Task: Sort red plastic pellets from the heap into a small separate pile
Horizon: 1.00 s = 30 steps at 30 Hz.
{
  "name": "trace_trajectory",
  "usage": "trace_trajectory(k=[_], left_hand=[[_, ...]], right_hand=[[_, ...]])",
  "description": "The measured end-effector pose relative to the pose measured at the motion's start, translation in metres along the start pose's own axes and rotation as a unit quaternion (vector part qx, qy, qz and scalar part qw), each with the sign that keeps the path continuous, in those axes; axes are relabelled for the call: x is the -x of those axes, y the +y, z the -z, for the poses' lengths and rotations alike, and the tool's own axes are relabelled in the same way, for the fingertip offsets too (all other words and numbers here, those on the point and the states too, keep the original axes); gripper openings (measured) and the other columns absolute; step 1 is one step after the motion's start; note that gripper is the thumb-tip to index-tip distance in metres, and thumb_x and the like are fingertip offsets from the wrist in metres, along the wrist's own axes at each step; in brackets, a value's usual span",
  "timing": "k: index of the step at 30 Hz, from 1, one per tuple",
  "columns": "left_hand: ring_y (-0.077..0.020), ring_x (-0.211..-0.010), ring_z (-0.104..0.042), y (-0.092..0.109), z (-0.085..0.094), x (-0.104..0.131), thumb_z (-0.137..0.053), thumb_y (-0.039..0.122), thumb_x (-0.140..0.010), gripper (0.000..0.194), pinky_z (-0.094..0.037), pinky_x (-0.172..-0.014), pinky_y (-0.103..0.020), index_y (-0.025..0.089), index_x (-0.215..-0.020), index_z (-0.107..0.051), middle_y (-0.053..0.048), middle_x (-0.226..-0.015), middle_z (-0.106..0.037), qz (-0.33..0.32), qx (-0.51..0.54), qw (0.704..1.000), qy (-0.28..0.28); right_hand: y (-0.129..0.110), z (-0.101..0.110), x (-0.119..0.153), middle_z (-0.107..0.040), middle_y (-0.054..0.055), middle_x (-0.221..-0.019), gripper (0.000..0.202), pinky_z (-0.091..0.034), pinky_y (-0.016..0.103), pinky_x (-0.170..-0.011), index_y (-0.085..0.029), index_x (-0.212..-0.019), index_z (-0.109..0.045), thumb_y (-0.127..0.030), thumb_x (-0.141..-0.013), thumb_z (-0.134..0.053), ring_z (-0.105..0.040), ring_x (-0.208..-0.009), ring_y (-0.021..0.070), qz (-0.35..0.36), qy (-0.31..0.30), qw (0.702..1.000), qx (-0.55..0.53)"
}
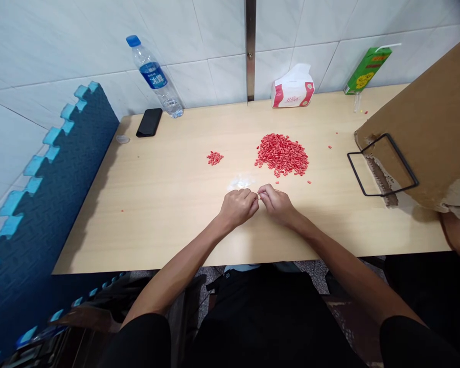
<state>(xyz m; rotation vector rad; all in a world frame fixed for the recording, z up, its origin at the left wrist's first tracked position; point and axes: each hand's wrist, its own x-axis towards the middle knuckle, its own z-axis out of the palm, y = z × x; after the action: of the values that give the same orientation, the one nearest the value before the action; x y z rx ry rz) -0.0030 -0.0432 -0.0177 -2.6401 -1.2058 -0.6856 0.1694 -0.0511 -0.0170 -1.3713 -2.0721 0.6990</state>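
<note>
Both hands are positioned at the table's [157,214] middle, fingertips nearly meeting. The fingers of the left hand [239,208] and right hand [276,203] are curled inward; whether either pinches a piece cannot be told. The large pile of red pieces [281,155] lies directly beyond the right hand, which is the nearer one. Its short pieces point in mixed directions, without a common long axis. The small red pile [215,158] lies beyond and left of the left hand.

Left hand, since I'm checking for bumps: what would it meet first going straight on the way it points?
Probably the right hand, just ahead of the left hand; whether their fingertips already touch is hard to tell.
</note>
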Motion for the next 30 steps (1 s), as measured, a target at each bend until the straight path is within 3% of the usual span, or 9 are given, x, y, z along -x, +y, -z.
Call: trace_trajectory(k=[15, 22, 30], left_hand=[[-0.0117, -0.058, -0.055, -0.002, 0.005, -0.003, -0.047, 0.024, -0.088, 0.022, -0.039, -0.057, -0.026, 0.018, -0.077, -0.065, -0.002, -0.067, -0.062, 0.019, 0.072, 0.997, -0.002], [-0.0103, -0.062, -0.057, -0.005, 0.005, -0.002, -0.048, 0.027, -0.091, 0.021, -0.042, -0.060, -0.025, 0.020, -0.086, -0.067, -0.001, -0.069, -0.063, 0.002, 0.154, 0.988, 0.004], [-0.0100, -0.061, -0.058, -0.004, 0.009, -0.005, -0.056, 0.039, -0.087, 0.021, -0.043, -0.062, -0.023, 0.024, -0.088, -0.071, -0.001, -0.069, -0.067, 0.025, 0.237, 0.971, 0.005]], right_hand=[[0.000, -0.002, 0.000, -0.066, 0.006, -0.087, 0.019, -0.042, 0.030, -0.070, -0.022, -0.100, -0.051, -0.029, -0.093, -0.034, -0.062, -0.077, 0.0219, 0.007, 0.001, 1.000, -0.003], [-0.001, 0.006, 0.001, -0.057, -0.001, -0.068, 0.022, -0.042, 0.029, -0.065, -0.022, -0.105, -0.048, -0.030, -0.093, -0.031, -0.056, -0.065, 0.0167, -0.029, -0.016, 0.994, -0.104], [-0.001, 0.014, 0.000, -0.051, -0.003, -0.068, 0.021, -0.042, 0.028, -0.065, -0.021, -0.105, -0.047, -0.033, -0.092, -0.035, -0.051, -0.066, 0.0145, -0.034, -0.064, 0.969, -0.238]])
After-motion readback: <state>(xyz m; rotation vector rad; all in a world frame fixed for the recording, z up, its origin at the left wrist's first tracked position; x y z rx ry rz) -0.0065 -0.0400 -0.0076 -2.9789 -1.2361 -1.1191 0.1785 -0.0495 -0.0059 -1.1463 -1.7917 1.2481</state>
